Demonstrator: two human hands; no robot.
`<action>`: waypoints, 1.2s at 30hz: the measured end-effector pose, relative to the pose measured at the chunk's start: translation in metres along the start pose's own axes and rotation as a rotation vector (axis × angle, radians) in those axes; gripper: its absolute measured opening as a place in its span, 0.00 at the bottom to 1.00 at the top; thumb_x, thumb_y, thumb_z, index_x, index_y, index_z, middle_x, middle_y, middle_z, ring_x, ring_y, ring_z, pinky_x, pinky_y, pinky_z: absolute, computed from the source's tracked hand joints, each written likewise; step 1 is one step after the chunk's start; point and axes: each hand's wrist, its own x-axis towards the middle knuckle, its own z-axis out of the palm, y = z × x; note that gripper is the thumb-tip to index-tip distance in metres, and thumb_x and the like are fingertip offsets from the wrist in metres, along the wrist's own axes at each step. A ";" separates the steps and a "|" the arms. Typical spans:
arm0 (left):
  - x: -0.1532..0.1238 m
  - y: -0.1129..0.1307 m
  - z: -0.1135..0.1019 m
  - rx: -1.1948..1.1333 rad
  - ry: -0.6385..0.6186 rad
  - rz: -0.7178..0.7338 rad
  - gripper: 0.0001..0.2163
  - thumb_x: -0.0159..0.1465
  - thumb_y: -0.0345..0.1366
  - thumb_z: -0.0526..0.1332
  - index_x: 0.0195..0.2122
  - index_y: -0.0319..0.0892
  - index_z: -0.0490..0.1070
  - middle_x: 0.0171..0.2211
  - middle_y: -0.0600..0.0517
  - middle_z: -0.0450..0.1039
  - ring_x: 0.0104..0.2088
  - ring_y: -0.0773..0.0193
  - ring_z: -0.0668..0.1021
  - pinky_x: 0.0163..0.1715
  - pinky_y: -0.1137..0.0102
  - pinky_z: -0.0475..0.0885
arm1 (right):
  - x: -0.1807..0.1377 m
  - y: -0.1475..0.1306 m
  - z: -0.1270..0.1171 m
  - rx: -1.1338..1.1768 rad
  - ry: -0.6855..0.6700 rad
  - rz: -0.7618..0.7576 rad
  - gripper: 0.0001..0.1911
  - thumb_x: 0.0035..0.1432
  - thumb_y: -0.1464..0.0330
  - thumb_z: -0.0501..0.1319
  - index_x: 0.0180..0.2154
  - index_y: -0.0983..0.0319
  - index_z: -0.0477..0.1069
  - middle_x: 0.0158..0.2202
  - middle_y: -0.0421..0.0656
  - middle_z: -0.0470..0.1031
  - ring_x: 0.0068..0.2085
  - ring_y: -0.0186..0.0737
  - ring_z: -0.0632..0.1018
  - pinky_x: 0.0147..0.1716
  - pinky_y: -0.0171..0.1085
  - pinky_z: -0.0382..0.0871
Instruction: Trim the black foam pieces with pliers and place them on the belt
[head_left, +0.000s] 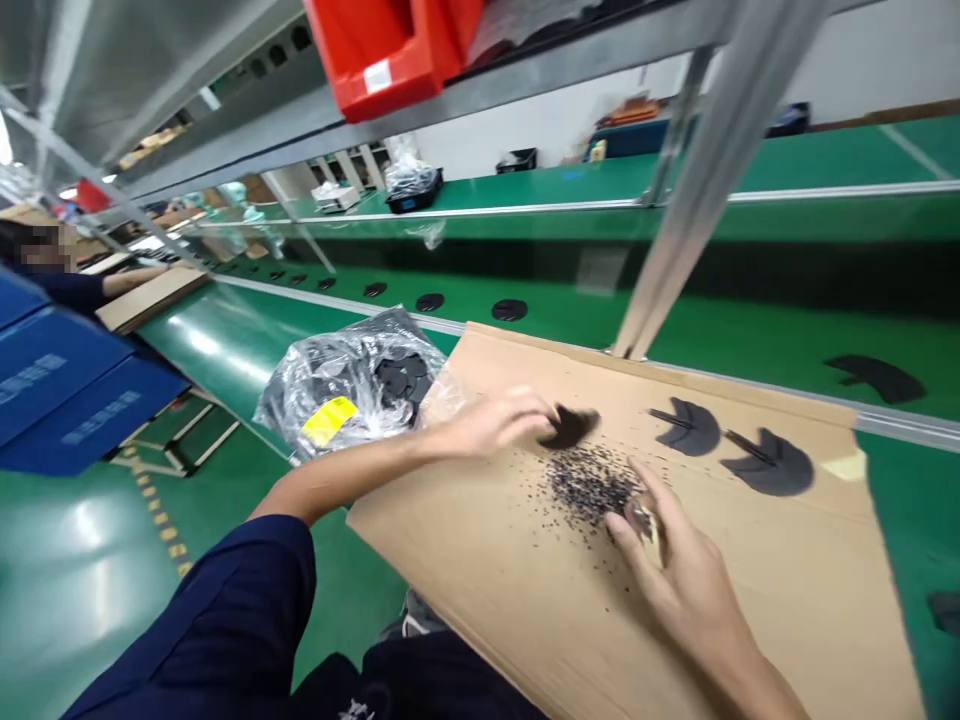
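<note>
My left hand (499, 422) pinches a thin, dark, curved plate (571, 428) by its left end, above the cardboard; motion blurs the plate. Below it lies a scattered pile of tiny black pieces (589, 485). At the pile's right edge is my right hand (679, 570), thumb and forefinger apart, the other fingers curled around a small grey and cream thing I cannot make out. Two black rounded plates, a nearer one (772, 465) and a farther one (690, 428), lie to the right, each with a narrow strip across it.
A cardboard sheet (810, 570) covers the bench. On its left stands a clear plastic bag (345, 370) of black parts. Behind, a green conveyor (585, 335) carries several black plates. A metal post (697, 190) rises at the sheet's back edge. Another person (90, 285) is at far left.
</note>
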 end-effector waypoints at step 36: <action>-0.035 0.050 0.057 -0.957 0.264 -0.160 0.12 0.61 0.41 0.72 0.33 0.39 0.74 0.37 0.47 0.77 0.40 0.64 0.80 0.42 0.71 0.76 | 0.002 -0.028 -0.007 0.757 0.025 0.611 0.27 0.46 0.45 0.71 0.26 0.60 0.66 0.22 0.35 0.64 0.23 0.32 0.64 0.22 0.34 0.61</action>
